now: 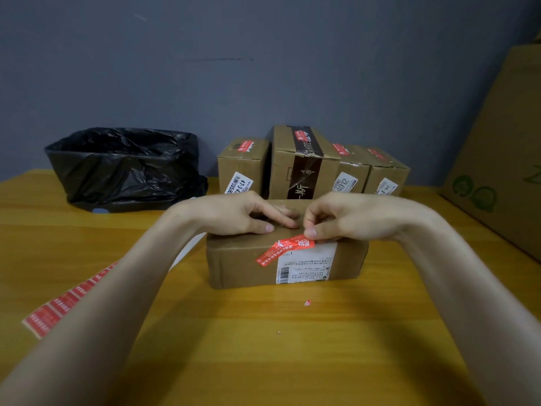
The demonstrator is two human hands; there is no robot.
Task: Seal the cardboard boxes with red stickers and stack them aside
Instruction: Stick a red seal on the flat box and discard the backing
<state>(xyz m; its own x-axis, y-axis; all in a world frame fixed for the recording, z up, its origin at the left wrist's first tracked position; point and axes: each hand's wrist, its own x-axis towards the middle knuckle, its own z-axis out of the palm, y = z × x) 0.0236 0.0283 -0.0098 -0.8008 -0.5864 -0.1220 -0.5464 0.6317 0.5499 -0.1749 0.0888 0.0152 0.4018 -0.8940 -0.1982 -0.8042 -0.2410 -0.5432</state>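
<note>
We see the cardboard box (243, 259) in work lying in the middle of the yellow wooden table (263, 347), with its long front face turned to the person. The left hand (234, 213) rests on the top of the box with the fingers stretched flat, and we judge that it presses the flaps down so that the box does not slide or open. The right hand (330, 221) pinches the upper end of one red sticker (285, 249) between thumb and forefinger at the top front edge. The sticker runs slanted down over the front face, just beside the white shipping label (307, 265). We cannot tell if its lower end already adheres. The slant suggests to us that it is not yet aligned over the edge. The box is of plain brown card, matt and a little dented, while the sticker is thin and glossy with white print. At the left, partly under the forearm, lies a strip of stickers (58, 306) of the same red. Behind, against the grey wall, four sealed boxes (243, 165) stand close together, each with a red sticker on the top. This is probably the place for finished ones. Beside them stands a crumpled, shiny black bag (126, 165), and at the right leans a large carton (503, 159).
</note>
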